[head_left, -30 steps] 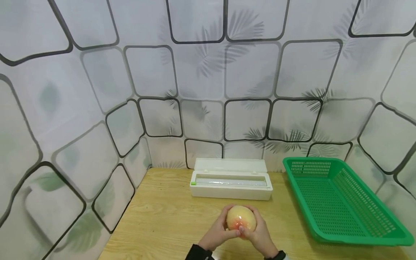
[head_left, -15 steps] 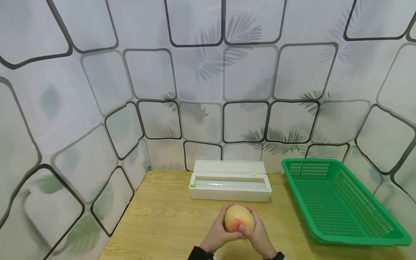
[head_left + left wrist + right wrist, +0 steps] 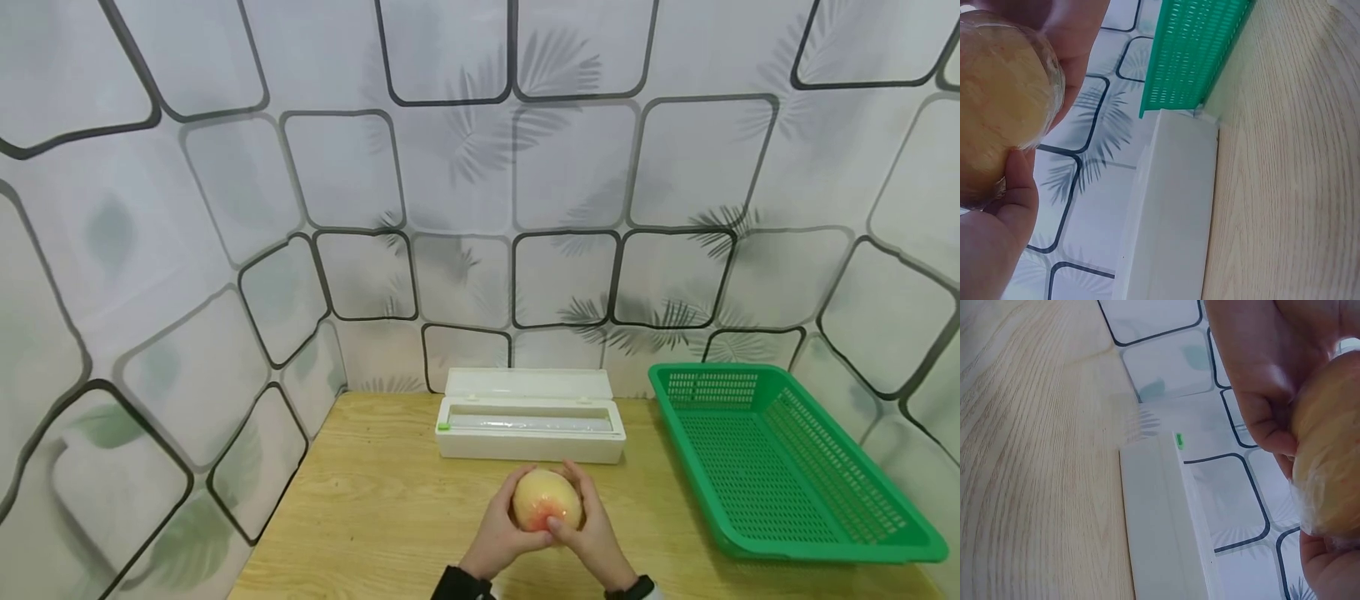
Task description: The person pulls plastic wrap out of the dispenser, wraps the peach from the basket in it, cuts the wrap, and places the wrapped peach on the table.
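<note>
Both hands cradle a yellow peach [image 3: 546,500] with a red blush, held up over the front of the table. My left hand [image 3: 501,530] grips its left side, and my right hand [image 3: 596,533] grips its right side with the thumb pressed across the front. Clear plastic film wraps the peach [image 3: 1007,94], with creases and loose edges showing in the wrist views. Just beyond the hands stands a long white cling film box [image 3: 529,448], its lid [image 3: 529,383] raised and a roll of film [image 3: 529,423] lying inside.
A green perforated plastic basket [image 3: 825,550] occupies the right side of the wooden table [image 3: 375,500]. Patterned sheeting [image 3: 465,275] rises behind the table and along both sides. A small green piece [image 3: 444,427] sits at the box's left end.
Both hands and the peach have shifted slightly left and farther from the camera wearer, still in the same hold. The box and basket have not moved on the table.
</note>
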{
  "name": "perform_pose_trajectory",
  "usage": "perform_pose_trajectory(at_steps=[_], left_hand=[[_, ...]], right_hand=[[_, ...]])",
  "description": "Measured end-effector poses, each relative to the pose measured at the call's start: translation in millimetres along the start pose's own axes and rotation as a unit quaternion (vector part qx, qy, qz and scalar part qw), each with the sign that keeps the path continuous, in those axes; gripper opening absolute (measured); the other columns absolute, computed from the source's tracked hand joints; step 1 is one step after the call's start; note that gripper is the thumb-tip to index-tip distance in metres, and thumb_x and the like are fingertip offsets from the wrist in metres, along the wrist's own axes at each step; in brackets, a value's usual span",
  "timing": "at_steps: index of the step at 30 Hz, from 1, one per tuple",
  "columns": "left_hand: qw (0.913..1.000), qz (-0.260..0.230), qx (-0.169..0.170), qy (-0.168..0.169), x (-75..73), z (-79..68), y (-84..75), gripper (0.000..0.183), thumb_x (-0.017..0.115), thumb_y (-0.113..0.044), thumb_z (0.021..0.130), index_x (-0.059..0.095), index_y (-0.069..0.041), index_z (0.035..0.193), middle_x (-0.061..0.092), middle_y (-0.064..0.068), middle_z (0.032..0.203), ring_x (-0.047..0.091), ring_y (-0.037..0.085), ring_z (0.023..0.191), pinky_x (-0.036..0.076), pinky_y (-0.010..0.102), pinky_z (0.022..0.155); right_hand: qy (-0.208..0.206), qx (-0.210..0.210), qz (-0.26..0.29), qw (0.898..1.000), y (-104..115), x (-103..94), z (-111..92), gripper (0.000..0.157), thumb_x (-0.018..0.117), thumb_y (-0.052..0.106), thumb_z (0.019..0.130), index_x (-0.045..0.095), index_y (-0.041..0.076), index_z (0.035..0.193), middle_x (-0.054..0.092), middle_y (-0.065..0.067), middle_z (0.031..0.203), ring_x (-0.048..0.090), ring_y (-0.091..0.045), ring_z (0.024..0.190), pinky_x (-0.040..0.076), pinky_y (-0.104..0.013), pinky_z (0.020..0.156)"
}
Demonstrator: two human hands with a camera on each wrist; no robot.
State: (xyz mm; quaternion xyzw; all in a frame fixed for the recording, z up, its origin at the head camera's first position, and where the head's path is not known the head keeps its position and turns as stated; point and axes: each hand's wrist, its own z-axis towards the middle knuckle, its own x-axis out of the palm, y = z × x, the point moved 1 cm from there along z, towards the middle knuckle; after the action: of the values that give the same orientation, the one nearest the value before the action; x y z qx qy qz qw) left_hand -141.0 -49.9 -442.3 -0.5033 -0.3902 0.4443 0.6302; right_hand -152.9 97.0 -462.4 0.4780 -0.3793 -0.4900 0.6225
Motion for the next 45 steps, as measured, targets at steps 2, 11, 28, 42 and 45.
perform_pose_trajectory(at_steps=[2,11,28,42,45], left_hand=[[1.0000,0.002,-0.001,0.003,-0.6,0.8,1.0,0.076,0.071,0.000,0.068,0.029,0.008,0.131,0.045,0.014,0.114,0.047,0.021,0.096,0.043,0.028,0.078],[0.9998,-0.004,-0.002,0.021,-6.5,4.4,26.4,0.076,0.072,0.000,0.067,0.033,-0.002,0.133,0.044,0.013,0.117,0.049,0.022,0.095,0.046,0.030,0.076],[0.9984,-0.026,-0.020,0.046,-4.7,7.3,25.4,0.081,0.073,-0.007,0.069,0.028,-0.002,0.135,0.043,0.013,0.116,0.050,0.023,0.097,0.047,0.031,0.077],[0.9923,-0.070,-0.095,-0.036,3.8,9.0,24.8,0.057,0.064,-0.025,0.082,0.035,0.004,0.121,0.052,0.013,0.111,0.053,0.019,0.096,0.046,0.032,0.077],[0.9901,-0.091,-0.102,-0.033,4.2,9.4,26.4,0.053,0.058,-0.027,0.086,0.037,0.006,0.121,0.054,0.014,0.111,0.053,0.018,0.095,0.046,0.034,0.077]], right_hand=[[0.004,0.014,0.000,1.000,0,-1.4,1,0.068,0.063,-0.003,0.075,0.026,0.000,0.133,0.039,-0.023,0.120,0.049,-0.014,0.095,0.045,-0.027,0.073],[0.065,0.053,0.014,0.996,-3,-7.3,3,0.074,0.064,0.004,0.077,0.019,0.004,0.135,0.041,-0.023,0.114,0.051,-0.021,0.092,0.047,-0.030,0.072],[0.053,0.075,0.012,0.996,1,-6.8,5,0.062,0.063,0.011,0.076,0.029,0.005,0.127,0.044,-0.019,0.107,0.049,-0.024,0.088,0.047,-0.030,0.068],[-0.063,0.083,0.002,0.995,4,-0.2,11,0.054,0.056,0.011,0.084,0.027,-0.003,0.127,0.039,-0.020,0.121,0.042,-0.024,0.103,0.042,-0.030,0.081],[-0.060,0.073,0.002,0.995,5,0.4,11,0.052,0.052,0.011,0.087,0.024,-0.003,0.129,0.036,-0.020,0.123,0.040,-0.022,0.106,0.040,-0.029,0.083]])
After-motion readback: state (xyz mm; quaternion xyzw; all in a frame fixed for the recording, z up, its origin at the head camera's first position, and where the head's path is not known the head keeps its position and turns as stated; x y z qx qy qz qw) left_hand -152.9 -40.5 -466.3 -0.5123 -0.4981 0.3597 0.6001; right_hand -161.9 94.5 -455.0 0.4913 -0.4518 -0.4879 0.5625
